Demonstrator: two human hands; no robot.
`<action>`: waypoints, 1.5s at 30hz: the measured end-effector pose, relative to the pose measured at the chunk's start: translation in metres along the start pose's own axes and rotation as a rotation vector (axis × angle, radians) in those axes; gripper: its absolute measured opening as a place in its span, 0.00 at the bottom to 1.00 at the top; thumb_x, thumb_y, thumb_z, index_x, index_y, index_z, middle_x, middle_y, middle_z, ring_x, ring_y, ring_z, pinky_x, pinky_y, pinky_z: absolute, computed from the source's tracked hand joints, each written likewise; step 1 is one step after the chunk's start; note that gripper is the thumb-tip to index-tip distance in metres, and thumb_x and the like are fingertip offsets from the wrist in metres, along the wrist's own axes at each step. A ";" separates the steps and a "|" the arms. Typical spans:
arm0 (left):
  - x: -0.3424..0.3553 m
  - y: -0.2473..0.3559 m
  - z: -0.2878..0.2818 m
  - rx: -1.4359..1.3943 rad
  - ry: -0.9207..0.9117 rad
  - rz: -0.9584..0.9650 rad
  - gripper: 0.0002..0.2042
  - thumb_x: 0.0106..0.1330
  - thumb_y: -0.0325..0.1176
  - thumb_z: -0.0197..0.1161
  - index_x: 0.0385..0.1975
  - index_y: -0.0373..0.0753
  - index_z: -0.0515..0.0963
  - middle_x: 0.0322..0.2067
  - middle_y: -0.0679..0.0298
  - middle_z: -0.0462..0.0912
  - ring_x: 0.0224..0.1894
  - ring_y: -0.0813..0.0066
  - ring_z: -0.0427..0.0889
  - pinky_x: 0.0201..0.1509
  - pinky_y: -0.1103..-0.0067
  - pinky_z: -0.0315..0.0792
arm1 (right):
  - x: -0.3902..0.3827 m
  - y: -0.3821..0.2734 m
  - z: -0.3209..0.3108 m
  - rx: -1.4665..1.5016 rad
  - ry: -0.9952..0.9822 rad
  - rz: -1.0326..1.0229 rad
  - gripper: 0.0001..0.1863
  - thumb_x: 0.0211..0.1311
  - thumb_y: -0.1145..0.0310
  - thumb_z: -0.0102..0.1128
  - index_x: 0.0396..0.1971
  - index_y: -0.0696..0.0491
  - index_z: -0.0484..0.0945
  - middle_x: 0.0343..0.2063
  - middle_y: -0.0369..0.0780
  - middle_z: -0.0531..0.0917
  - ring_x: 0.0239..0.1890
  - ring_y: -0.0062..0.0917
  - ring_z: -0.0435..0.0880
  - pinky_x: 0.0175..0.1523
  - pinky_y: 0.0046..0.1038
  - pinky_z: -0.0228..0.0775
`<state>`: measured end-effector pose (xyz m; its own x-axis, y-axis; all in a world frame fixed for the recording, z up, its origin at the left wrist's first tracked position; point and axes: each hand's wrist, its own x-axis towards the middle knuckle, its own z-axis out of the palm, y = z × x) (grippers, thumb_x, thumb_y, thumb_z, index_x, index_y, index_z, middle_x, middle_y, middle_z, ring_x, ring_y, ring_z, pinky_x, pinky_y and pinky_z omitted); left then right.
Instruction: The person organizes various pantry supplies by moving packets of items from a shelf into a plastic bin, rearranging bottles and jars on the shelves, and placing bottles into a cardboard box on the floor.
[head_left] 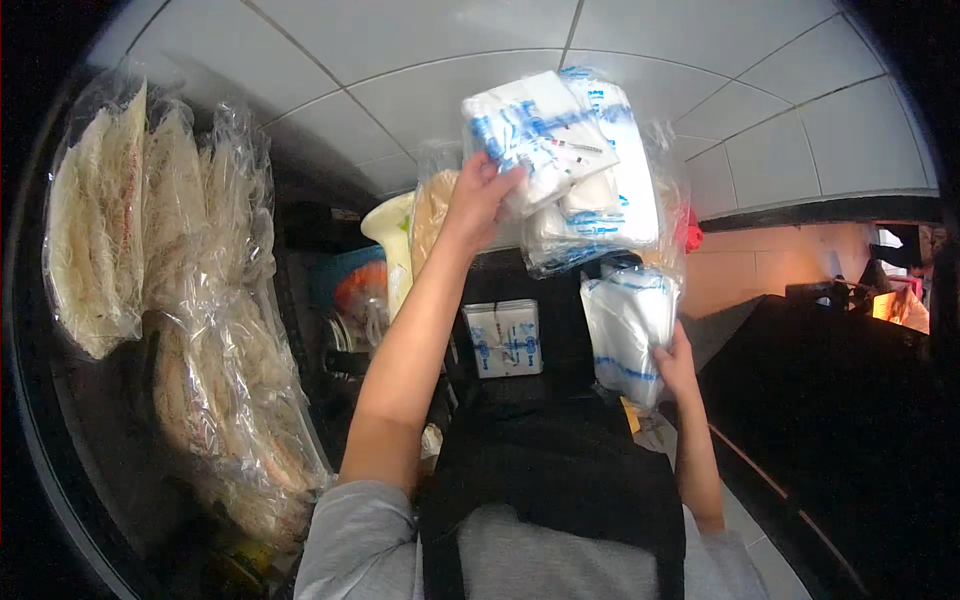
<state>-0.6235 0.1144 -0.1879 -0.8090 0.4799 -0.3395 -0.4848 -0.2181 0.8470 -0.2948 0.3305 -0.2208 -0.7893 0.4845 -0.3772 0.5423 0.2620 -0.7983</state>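
Centrally, left hand (478, 205) pinching a white pack (540, 128) by its lower left edge, tilted, overlapping the stack (632, 210) in view, longer axis unclear; right hand (680, 368) gripping a clear pack's (628, 325) right edge, long axis upward; small pack (505, 340) to its left

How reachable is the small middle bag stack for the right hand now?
Probably not readily: the right hand holds a blue-banded bag bundle, which sits between it and the small bag stack.
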 end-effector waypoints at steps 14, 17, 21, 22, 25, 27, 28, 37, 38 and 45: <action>-0.201 -0.168 -0.106 -0.011 0.214 -0.428 0.34 0.53 0.23 0.65 0.59 0.40 0.55 0.49 0.61 0.71 0.52 0.69 0.71 0.54 0.72 0.68 | 0.005 0.002 0.002 0.104 -0.006 -0.059 0.24 0.51 0.79 0.52 0.52 0.57 0.66 0.39 0.46 0.79 0.42 0.25 0.76 0.48 0.28 0.68; -0.186 -0.168 -0.062 0.043 0.410 -0.647 0.40 0.49 0.29 0.71 0.60 0.37 0.51 0.51 0.56 0.68 0.55 0.65 0.68 0.54 0.72 0.68 | -0.002 -0.001 -0.004 0.020 0.011 0.012 0.24 0.51 0.79 0.53 0.51 0.57 0.67 0.38 0.45 0.79 0.40 0.25 0.77 0.45 0.28 0.69; -0.180 -0.191 -0.077 0.547 0.365 -0.531 0.44 0.47 0.34 0.74 0.60 0.35 0.50 0.54 0.52 0.64 0.57 0.62 0.66 0.55 0.72 0.67 | -0.004 -0.007 -0.003 -0.065 0.026 0.006 0.24 0.50 0.79 0.52 0.51 0.57 0.67 0.37 0.45 0.80 0.39 0.25 0.78 0.44 0.28 0.69; -0.177 -0.196 -0.087 0.482 0.302 -0.546 0.41 0.47 0.37 0.73 0.58 0.33 0.54 0.53 0.51 0.66 0.55 0.63 0.67 0.54 0.73 0.67 | -0.004 -0.006 -0.002 -0.050 0.022 -0.001 0.24 0.50 0.79 0.52 0.51 0.58 0.67 0.37 0.45 0.80 0.39 0.25 0.78 0.44 0.28 0.69; -0.173 -0.179 -0.084 0.242 0.074 -0.578 0.34 0.50 0.45 0.72 0.51 0.29 0.67 0.48 0.51 0.74 0.50 0.67 0.73 0.54 0.74 0.67 | -0.004 -0.006 -0.002 -0.025 0.029 -0.017 0.24 0.49 0.80 0.52 0.51 0.58 0.67 0.38 0.45 0.79 0.41 0.27 0.78 0.46 0.28 0.69; -0.169 -0.199 -0.081 0.314 0.117 -0.568 0.36 0.48 0.47 0.72 0.52 0.29 0.67 0.48 0.52 0.74 0.50 0.67 0.74 0.54 0.74 0.67 | -0.004 0.002 -0.003 -0.011 0.034 -0.015 0.25 0.48 0.81 0.52 0.51 0.58 0.67 0.39 0.46 0.79 0.42 0.28 0.77 0.47 0.29 0.68; -0.169 -0.202 -0.075 0.384 0.168 -0.554 0.38 0.47 0.49 0.72 0.52 0.29 0.66 0.48 0.53 0.75 0.50 0.67 0.74 0.54 0.74 0.67 | -0.003 0.006 -0.003 0.013 0.034 -0.023 0.26 0.48 0.81 0.52 0.52 0.58 0.66 0.40 0.46 0.79 0.44 0.28 0.77 0.49 0.29 0.67; -0.176 -0.181 -0.045 0.038 0.007 -0.758 0.30 0.54 0.42 0.68 0.53 0.34 0.66 0.49 0.57 0.75 0.51 0.66 0.75 0.56 0.68 0.67 | 0.001 0.014 -0.002 0.038 -0.013 -0.007 0.29 0.47 0.81 0.52 0.55 0.57 0.65 0.46 0.44 0.77 0.50 0.28 0.73 0.56 0.28 0.62; -0.185 -0.186 -0.042 0.038 0.003 -0.760 0.30 0.54 0.42 0.68 0.53 0.34 0.66 0.49 0.57 0.75 0.51 0.66 0.75 0.56 0.68 0.67 | 0.000 0.014 -0.004 0.022 -0.008 0.017 0.29 0.47 0.81 0.51 0.55 0.57 0.65 0.46 0.44 0.76 0.51 0.28 0.73 0.56 0.28 0.62; -0.159 -0.195 -0.039 -0.972 0.280 -0.472 0.27 0.61 0.46 0.60 0.57 0.42 0.61 0.58 0.60 0.64 0.62 0.63 0.61 0.63 0.58 0.56 | -0.001 0.014 -0.006 0.089 -0.015 0.035 0.28 0.47 0.82 0.51 0.54 0.58 0.65 0.44 0.43 0.77 0.48 0.27 0.73 0.54 0.27 0.63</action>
<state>-0.4137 0.0474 -0.3153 -0.4616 0.5084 -0.7270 -0.7183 -0.6951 -0.0300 -0.2846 0.3391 -0.2285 -0.7750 0.4796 -0.4115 0.5421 0.1700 -0.8229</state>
